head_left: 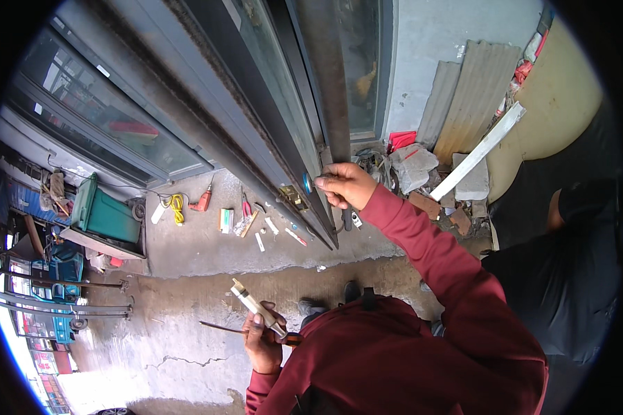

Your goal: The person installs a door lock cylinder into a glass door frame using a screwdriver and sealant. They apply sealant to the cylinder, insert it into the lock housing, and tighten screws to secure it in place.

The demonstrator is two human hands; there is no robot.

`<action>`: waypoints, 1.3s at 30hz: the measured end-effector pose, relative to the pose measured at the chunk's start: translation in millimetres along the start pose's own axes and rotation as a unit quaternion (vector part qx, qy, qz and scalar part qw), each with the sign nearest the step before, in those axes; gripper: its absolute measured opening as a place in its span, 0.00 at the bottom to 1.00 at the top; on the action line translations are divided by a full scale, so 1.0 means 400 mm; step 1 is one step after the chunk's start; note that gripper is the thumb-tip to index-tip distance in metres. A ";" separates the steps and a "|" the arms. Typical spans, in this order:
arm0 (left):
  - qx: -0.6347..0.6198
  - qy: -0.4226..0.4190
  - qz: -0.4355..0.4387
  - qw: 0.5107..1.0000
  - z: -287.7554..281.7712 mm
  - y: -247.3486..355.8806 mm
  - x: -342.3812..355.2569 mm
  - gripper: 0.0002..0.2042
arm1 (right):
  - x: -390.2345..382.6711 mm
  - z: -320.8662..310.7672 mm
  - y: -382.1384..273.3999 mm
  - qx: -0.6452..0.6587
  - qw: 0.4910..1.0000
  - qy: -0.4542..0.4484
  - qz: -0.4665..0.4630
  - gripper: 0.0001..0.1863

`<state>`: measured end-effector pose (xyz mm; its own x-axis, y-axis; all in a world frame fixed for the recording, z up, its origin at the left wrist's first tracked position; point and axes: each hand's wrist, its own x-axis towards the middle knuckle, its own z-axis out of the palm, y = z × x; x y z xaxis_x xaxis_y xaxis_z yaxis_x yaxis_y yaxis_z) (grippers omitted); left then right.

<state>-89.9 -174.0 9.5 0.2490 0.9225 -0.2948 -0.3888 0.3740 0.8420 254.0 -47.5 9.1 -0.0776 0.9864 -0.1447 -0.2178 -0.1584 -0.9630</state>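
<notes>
My left hand (262, 344) is closed round a pale syringe-like tube (253, 304) with a narrow tip. The same hand also grips a screwdriver (221, 327), whose thin shaft sticks out to the left and whose dark and orange handle points right. My right hand (346, 185) reaches up to the grey metal door (256, 124), fingers pinched at a small blue round piece (307, 182) on it. Just left of that piece, brass-coloured lock hardware (293, 198) shows in the door's edge. Whether anything else lies between my right fingertips is hidden.
On the concrete ledge lie a red drill (202, 200), a yellow cord (178, 209), red pliers (246, 205) and several small tools. A green bin (104, 211) stands left. Rubble (417, 166) and a white board (479, 150) are right, near a person in dark clothes (561, 277).
</notes>
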 end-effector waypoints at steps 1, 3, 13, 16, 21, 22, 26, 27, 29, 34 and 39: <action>0.001 0.001 0.000 1.000 0.000 0.000 -0.001 0.24 | 0.002 0.006 0.007 -0.050 0.997 0.015 -0.056 0.11; 0.001 0.004 0.000 1.000 0.002 0.000 -0.003 0.24 | 0.001 0.022 0.023 -0.172 0.973 0.076 -0.131 0.11; 0.003 0.000 0.008 1.000 0.006 0.000 -0.005 0.23 | 0.007 0.030 0.024 -0.067 0.988 0.095 -0.098 0.16; 0.007 0.002 0.007 1.000 0.008 0.001 -0.006 0.23 | 0.020 0.006 -0.003 0.069 0.996 0.024 0.045 0.22; -0.025 0.020 -0.002 0.999 0.014 0.002 -0.009 0.21 | 0.020 -0.006 -0.015 0.034 0.995 -0.013 0.088 0.26; -0.024 0.020 0.001 1.000 0.014 0.002 -0.010 0.21 | 0.011 0.015 0.001 -0.065 0.997 0.046 -0.024 0.25; -0.027 0.021 0.007 0.999 0.010 -0.004 -0.009 0.21 | 0.017 0.030 0.030 -0.354 0.810 0.198 -0.422 0.21; -0.008 0.026 0.006 1.000 0.008 -0.005 -0.008 0.22 | 0.021 0.026 0.030 -0.208 0.929 0.155 -0.264 0.19; 0.018 0.032 0.003 0.999 0.003 -0.005 -0.005 0.24 | 0.025 0.011 0.021 0.124 0.989 0.038 0.078 0.17; 0.012 0.019 0.003 1.000 0.001 -0.005 -0.002 0.24 | 0.031 0.009 -0.005 0.253 0.946 -0.010 0.200 0.21; 0.016 0.019 -0.001 1.000 0.005 0.001 0.001 0.25 | -0.002 0.044 0.011 0.057 0.995 0.079 0.005 0.19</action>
<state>-88.0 -173.7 10.6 0.2158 0.9248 -0.3133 -0.3592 0.3736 0.8552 235.9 -49.7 8.8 0.0716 0.9778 -0.1970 -0.3275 -0.1635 -0.9306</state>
